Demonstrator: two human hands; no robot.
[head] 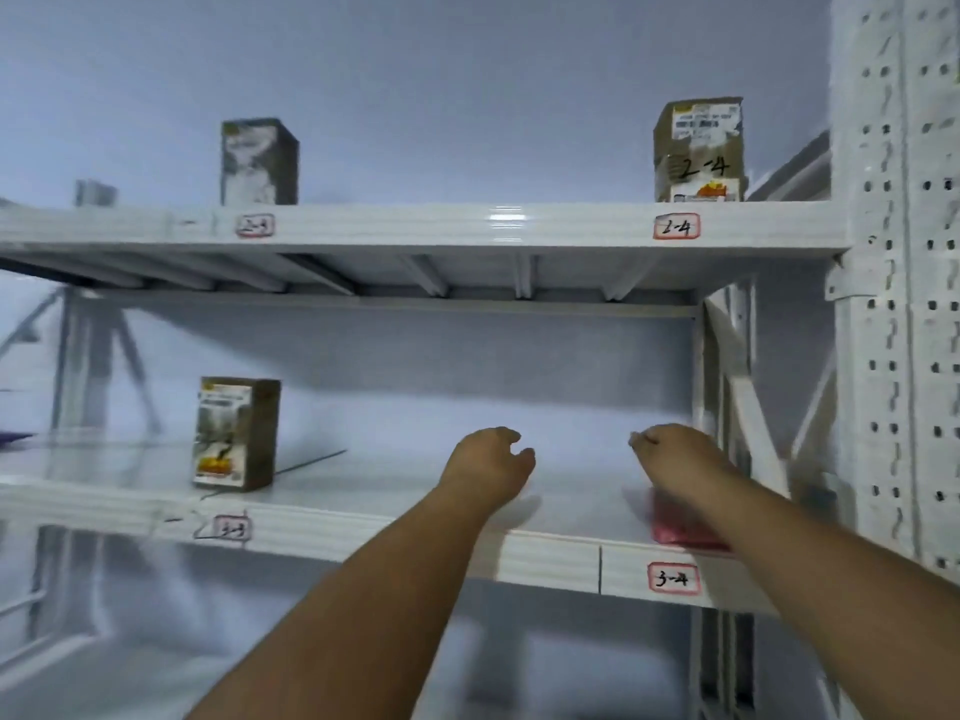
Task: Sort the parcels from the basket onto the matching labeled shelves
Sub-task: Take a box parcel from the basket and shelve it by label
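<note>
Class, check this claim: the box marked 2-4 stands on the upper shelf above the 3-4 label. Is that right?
Not quite. In the head view the box marked 2-4 stands on the upper shelf above the 2-4 label; the 3-4 label is on the lower shelf.

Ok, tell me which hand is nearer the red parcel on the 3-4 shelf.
Right. The right hand hovers just above the red parcel, its forearm crossing it; the left hand is off to its left.

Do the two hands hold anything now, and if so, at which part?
Nothing is held. The left hand and right hand hang loosely curled over the 3-4 shelf; a red parcel lies under the right forearm.
</note>
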